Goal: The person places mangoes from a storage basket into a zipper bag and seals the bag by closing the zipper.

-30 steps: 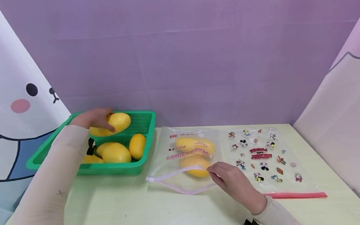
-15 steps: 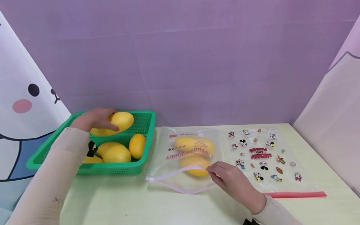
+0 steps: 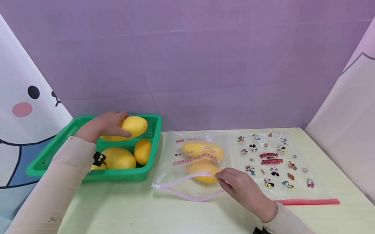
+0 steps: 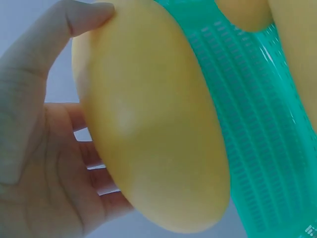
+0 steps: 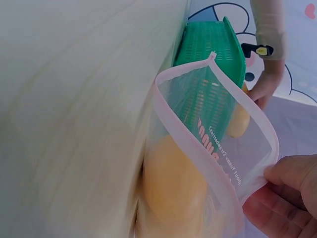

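My left hand (image 3: 105, 125) grips a yellow mango (image 4: 153, 119) above the back of the green basket (image 3: 160, 140). In the left wrist view the thumb lies on one side of the mango and the fingers reach behind it. Other mangoes (image 3: 119, 158) lie in the basket, partly covered by my left arm. My right hand (image 3: 246, 190) pinches the rim of a clear zip bag (image 3: 165, 168) at its right corner. The bag's pink-edged mouth (image 5: 181, 126) gapes, as the right wrist view shows. Two mangoes (image 3: 202, 150) lie inside the bag.
A second clear zip bag (image 3: 299, 156) with cartoon prints and a red zip strip (image 3: 308, 202) lies flat at the right. A purple cloth (image 3: 203, 58) hangs behind the pale table (image 3: 148, 219). Printed cloths flank both sides.
My left hand has moved a little to the right with the mango. My right hand and the bag have stayed in place.
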The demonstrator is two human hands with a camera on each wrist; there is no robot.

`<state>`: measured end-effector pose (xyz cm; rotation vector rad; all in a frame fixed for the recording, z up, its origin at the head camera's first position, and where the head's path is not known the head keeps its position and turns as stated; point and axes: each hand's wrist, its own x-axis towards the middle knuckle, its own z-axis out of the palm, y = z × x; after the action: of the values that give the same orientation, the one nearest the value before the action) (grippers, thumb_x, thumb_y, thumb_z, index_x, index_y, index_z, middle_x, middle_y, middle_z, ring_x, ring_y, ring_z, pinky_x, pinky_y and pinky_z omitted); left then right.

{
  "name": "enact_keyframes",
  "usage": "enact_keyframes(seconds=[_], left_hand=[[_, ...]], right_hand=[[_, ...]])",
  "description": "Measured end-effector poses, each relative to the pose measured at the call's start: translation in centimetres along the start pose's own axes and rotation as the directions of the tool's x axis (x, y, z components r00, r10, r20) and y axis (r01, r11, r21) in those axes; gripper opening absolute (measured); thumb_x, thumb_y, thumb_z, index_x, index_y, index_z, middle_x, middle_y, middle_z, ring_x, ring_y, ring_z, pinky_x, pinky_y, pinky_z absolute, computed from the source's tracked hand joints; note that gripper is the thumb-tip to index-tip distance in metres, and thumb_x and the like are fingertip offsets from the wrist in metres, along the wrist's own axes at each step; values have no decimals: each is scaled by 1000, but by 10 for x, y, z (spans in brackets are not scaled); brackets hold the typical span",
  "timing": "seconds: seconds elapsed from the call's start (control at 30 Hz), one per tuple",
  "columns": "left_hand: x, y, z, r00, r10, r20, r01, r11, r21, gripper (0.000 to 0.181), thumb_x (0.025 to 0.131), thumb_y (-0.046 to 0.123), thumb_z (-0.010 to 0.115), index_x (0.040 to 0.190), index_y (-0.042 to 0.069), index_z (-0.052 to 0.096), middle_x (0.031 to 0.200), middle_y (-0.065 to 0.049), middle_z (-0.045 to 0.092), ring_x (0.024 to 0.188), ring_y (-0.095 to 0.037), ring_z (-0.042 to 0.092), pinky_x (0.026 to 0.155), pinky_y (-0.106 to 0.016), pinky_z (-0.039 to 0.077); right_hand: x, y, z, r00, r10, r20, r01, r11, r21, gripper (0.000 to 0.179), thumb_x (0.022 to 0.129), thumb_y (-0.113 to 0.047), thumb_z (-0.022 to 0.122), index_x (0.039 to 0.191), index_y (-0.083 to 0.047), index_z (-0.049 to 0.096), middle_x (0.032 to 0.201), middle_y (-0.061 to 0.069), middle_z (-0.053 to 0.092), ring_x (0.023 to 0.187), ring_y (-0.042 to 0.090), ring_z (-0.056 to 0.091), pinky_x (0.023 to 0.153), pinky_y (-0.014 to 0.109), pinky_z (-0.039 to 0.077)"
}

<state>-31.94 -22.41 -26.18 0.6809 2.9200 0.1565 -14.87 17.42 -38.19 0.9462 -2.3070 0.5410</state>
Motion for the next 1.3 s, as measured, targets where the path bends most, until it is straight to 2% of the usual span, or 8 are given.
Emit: enact_keyframes(seconds=[0.3,0.8,1.3], left_hand=[[-9,25,-2,996,75,-58,-74,997,20,70,78,40,69,130,-1,46,114,-21,52,88,-30,50,74,-44,44],[-18,54,0,981,151,-121,-148,988,33,63,77,34,69,126,0,49,104,-17,53,83,-27,48,68,-39,44],[-25,76,10,969,174,-175,-168,985,45,63,76,38,70,126,5,50,106,-15,52,87,-26,48,69,-40,46]], right_hand=[[0,-1,0,1000,18,13,-18,1000,4,26,67,5,79,88,-7,70,84,0,68,73,10,63,65,20,53],[1,-1,0,999,26,18,-26,1000,-1,24,68,5,79,87,-7,70,83,0,69,73,10,64,65,19,53],[2,-2,0,999,30,19,-30,1000,-7,24,68,4,79,87,-7,71,82,0,69,72,10,63,64,20,53]])
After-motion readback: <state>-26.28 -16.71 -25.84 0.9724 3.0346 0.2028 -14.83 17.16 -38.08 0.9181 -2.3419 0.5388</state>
